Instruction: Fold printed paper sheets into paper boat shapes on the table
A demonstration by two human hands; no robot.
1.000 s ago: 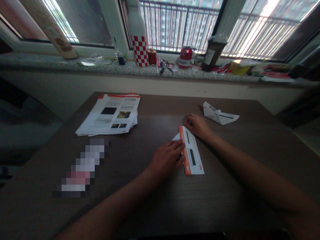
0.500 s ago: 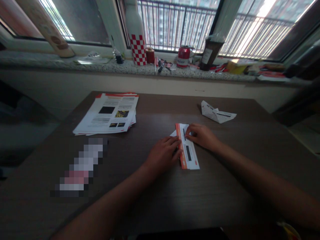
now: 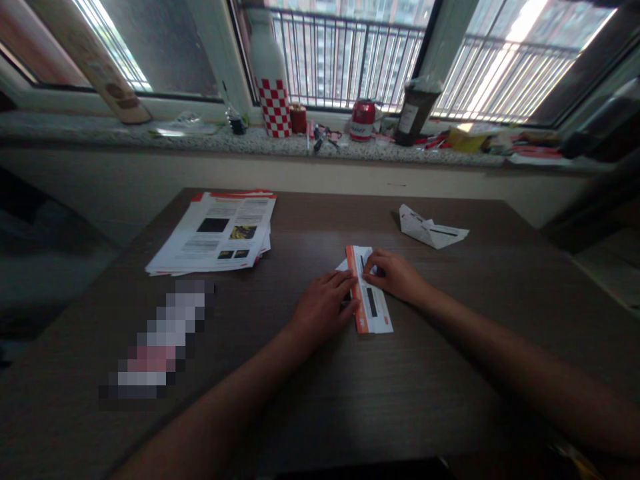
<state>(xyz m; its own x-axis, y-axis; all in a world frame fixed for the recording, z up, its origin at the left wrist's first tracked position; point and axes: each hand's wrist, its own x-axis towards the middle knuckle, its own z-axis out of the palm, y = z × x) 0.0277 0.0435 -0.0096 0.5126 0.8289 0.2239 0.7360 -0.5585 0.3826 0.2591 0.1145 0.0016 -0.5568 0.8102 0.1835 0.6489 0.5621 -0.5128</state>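
Observation:
A narrow strip of folded paper point(image 3: 373, 310), white with an orange band and black bars, lies on the table in front of me. The fingers of my left hand point(image 3: 324, 301) curl onto its orange left edge and hold it down, the thumb lower along the same edge. My right hand point(image 3: 393, 274) is closed, thumb and forefinger pinched together at the paper's upper part. A white paper corner point(image 3: 342, 265) sticks out to the left above my left fingers. Beyond my right hand rests a folded paper boat point(image 3: 434, 233).
At the back left of the dark table point(image 3: 310, 407) is a stack of printed sheets point(image 3: 215, 230). Nearer me lies a pixelated oblong object point(image 3: 160, 340). Along the windowsill stand a checked bottle point(image 3: 275, 107), a red can point(image 3: 363, 121) and a dark cup point(image 3: 414, 113).
The view has tilted slightly, so most things sit a little lower and the paper a little further left. Both hands keep nearly the same place on the paper.

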